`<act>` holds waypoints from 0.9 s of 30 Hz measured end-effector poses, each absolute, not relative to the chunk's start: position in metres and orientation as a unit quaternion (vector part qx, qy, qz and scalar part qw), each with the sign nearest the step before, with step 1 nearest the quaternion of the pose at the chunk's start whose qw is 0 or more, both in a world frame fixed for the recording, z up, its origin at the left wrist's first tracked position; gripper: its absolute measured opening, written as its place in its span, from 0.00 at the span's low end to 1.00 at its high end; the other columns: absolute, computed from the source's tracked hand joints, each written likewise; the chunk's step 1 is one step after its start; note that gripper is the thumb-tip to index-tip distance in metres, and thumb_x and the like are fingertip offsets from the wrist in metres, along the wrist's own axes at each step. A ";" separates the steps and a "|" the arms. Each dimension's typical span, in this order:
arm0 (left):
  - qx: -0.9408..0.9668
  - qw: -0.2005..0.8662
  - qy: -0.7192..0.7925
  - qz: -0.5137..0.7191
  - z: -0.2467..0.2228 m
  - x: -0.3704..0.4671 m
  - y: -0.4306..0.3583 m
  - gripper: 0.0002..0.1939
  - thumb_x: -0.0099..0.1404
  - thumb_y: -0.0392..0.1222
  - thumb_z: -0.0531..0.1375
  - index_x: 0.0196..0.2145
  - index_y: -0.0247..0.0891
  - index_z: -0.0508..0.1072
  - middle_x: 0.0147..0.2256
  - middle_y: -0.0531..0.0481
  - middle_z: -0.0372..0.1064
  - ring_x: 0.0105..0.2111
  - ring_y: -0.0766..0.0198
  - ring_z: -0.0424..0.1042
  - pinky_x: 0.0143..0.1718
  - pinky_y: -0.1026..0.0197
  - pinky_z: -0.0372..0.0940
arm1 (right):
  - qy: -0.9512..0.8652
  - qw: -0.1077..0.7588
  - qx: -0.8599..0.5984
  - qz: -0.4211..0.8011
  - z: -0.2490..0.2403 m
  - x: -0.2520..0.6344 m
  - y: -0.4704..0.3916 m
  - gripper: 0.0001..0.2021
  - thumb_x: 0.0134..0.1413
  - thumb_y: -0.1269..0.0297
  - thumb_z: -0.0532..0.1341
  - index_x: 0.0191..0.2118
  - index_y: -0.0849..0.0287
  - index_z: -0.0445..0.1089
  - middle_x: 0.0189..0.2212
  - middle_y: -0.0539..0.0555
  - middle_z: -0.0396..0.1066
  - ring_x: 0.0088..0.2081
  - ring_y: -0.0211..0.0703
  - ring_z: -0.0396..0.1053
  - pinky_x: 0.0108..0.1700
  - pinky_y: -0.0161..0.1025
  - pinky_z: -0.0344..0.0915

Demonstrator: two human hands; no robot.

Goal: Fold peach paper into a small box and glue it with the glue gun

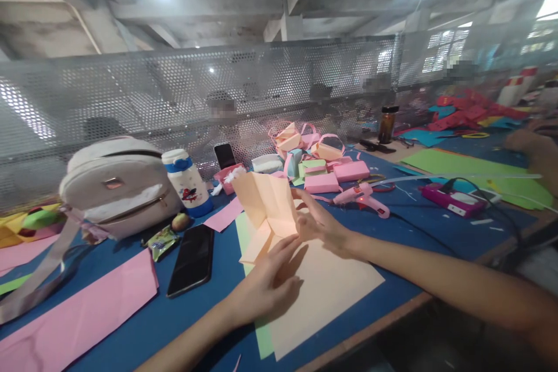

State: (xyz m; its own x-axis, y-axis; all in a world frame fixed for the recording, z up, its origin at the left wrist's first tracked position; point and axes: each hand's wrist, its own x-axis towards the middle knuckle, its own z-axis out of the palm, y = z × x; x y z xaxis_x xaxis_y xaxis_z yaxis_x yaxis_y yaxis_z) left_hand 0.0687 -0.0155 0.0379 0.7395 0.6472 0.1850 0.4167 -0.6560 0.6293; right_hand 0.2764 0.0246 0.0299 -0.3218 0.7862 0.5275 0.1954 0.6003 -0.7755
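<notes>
A folded peach paper piece (271,200) stands partly open over flat sheets, its creased panels raised. My left hand (265,288) rests its fingertips on the paper's lower flap, fingers stretched and thumb apart. At the paper's right side, my right hand (320,224) has its fingers bent round the edge, pressing the paper. Beneath both hands lies a flat peach sheet (326,296), with a green sheet (264,340) showing under its left edge. To the right of my right hand, a pink glue gun (362,199) lies on the blue table.
A phone (190,260), wrapped snack (162,244), bottle (187,183) and backpack (120,186) are at left. Folded pink boxes (351,171) lie behind the hands. A purple power strip (453,199) with cables is right; another person's hand (534,148) is far right.
</notes>
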 end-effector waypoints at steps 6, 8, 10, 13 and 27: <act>0.887 0.273 0.291 0.232 0.046 0.073 -0.014 0.17 0.68 0.35 0.53 0.51 0.41 0.75 0.56 0.41 0.70 0.53 0.56 0.72 0.54 0.56 0.67 | -0.784 0.446 -0.354 0.247 0.018 0.269 0.032 0.40 0.59 0.63 0.61 0.71 0.54 0.41 0.67 0.62 0.51 0.68 0.54 0.50 0.68 0.55 0.48; 0.881 0.235 0.298 0.282 0.050 0.064 -0.004 0.16 0.71 0.36 0.51 0.48 0.41 0.77 0.54 0.43 0.72 0.54 0.57 0.72 0.55 0.57 0.67 | -0.776 0.452 -0.357 0.259 0.015 0.270 0.039 0.33 0.61 0.66 0.57 0.69 0.56 0.47 0.64 0.62 0.57 0.65 0.53 0.56 0.67 0.55 0.51; 0.868 0.173 0.320 0.338 0.051 0.051 0.009 0.16 0.71 0.35 0.50 0.47 0.40 0.77 0.52 0.43 0.75 0.53 0.58 0.74 0.54 0.57 0.67 | -0.772 0.457 -0.352 0.266 0.017 0.273 0.044 0.27 0.63 0.66 0.55 0.67 0.57 0.54 0.62 0.61 0.61 0.63 0.52 0.58 0.66 0.54 0.53; 0.880 0.082 0.332 0.330 0.047 0.032 0.029 0.19 0.69 0.31 0.49 0.50 0.39 0.75 0.51 0.43 0.76 0.51 0.58 0.76 0.51 0.57 0.70 | -0.783 0.453 -0.341 0.257 0.022 0.277 0.047 0.22 0.66 0.66 0.52 0.63 0.56 0.60 0.61 0.59 0.62 0.63 0.51 0.58 0.66 0.52 0.54; 0.932 -0.076 0.315 0.160 0.009 0.035 0.034 0.20 0.73 0.38 0.48 0.57 0.35 0.70 0.57 0.38 0.70 0.56 0.52 0.73 0.53 0.51 0.72 | -0.753 0.493 -0.401 0.172 0.017 0.279 0.049 0.24 0.56 0.64 0.62 0.58 0.57 0.59 0.52 0.60 0.65 0.53 0.50 0.66 0.55 0.49 0.65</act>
State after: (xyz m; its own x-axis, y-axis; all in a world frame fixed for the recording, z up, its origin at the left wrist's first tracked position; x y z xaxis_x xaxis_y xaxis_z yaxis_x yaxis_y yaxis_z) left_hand 0.0345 0.0343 0.0091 0.7505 0.5635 0.3452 0.6118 -0.7900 -0.0404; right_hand 0.2785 0.0495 0.0171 -0.1920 0.7734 0.6041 0.4337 0.6190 -0.6548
